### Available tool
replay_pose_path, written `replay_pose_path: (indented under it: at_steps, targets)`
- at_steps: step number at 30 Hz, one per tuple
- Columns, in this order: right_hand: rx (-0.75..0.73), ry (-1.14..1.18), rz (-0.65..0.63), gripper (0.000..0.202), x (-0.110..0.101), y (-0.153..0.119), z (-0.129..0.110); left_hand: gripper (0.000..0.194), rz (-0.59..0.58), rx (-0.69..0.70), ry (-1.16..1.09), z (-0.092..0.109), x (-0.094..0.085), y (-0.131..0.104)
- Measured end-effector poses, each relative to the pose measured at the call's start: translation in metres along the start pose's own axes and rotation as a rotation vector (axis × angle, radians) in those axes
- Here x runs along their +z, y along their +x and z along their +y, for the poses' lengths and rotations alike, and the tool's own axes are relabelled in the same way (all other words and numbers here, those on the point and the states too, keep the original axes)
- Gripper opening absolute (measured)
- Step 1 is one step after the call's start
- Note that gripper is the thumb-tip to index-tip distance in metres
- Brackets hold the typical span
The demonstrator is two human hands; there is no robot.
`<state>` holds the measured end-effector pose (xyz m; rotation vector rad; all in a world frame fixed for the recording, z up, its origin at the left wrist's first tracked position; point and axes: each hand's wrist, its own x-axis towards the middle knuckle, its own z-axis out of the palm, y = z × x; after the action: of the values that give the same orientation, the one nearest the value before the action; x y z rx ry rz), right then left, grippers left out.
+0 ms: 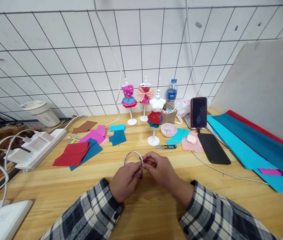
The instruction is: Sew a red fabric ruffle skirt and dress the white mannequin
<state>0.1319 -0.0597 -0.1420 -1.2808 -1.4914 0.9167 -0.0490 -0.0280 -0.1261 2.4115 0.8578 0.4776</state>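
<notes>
A thin white ring or loop (134, 152), perhaps a roll of tape, is held upright above the front middle of the table. My left hand (126, 180) is closed on its lower right side, thumb and fingers pressed together. Close against it, my right hand (160, 166) pinches at the same edge of the loop; anything small between its fingertips is hidden. Just beyond my hands stands a small white mannequin (157, 105) in a red skirt (155, 117) with teal beneath. Thread snips (168, 146) lie by its base.
Behind stand two dressed mannequins (128, 96) (145, 95), a box (169, 116) and a bottle (172, 91). A pink bowl (169, 130), black phone (213, 148) and cloth strips (246, 143) are right; red cloth (72, 154) and a power strip (41, 150) are left.
</notes>
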Motion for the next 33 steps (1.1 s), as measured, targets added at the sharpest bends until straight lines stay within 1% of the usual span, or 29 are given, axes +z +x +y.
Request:
replay_pose_path:
  at_steps: [4,7,10,11,12,14,16,18,20,23,26,29,33]
  targets:
    - [-0.006,-0.111,-0.013,0.003,-0.001,0.001,-0.001,0.026,0.018,-0.005,0.024,-0.001,0.0,0.001]
    - [-0.021,-0.129,0.055,0.004,-0.001,0.0,-0.003,0.028,0.057,-0.017,-0.004,0.0,0.001,0.001]
    - [-0.057,-0.121,0.121,0.022,-0.002,-0.001,-0.004,0.03,0.079,-0.035,-0.035,-0.001,0.002,0.0]
    - [-0.083,-0.135,0.128,0.025,-0.002,-0.001,-0.004,0.03,0.079,-0.038,-0.037,-0.001,0.002,0.0]
    - [-0.114,-0.154,0.132,0.023,-0.003,-0.001,-0.004,0.03,0.078,-0.036,-0.036,-0.001,0.002,-0.001]
    - [-0.172,-0.19,0.141,0.012,-0.004,-0.001,-0.004,0.03,0.073,-0.023,-0.034,-0.001,0.002,0.0]
    - [-0.2,-0.211,0.141,0.008,-0.004,-0.001,-0.004,0.03,0.069,-0.01,-0.031,0.0,0.001,0.0]
    - [-0.215,-0.238,0.109,0.009,-0.005,-0.002,-0.006,0.03,0.076,-0.014,-0.014,0.001,0.0,0.001]
    - [-0.25,-0.289,0.071,0.013,-0.004,-0.004,-0.01,0.032,0.098,-0.029,0.023,0.001,-0.002,0.002]
    - [-0.308,-0.392,0.06,0.014,-0.003,-0.007,-0.016,0.034,0.141,-0.043,0.047,0.002,-0.004,0.002]
    - [-0.341,-0.461,0.056,0.014,-0.002,-0.01,-0.019,0.034,0.157,-0.034,-0.007,0.003,-0.006,0.001]
    - [-0.369,-0.514,0.05,0.013,0.0,-0.012,-0.018,0.035,0.179,-0.038,-0.067,0.008,-0.004,0.0]
    - [-0.457,-0.576,0.08,0.014,0.001,-0.014,-0.018,0.034,0.228,-0.113,-0.188,0.012,-0.001,0.001]
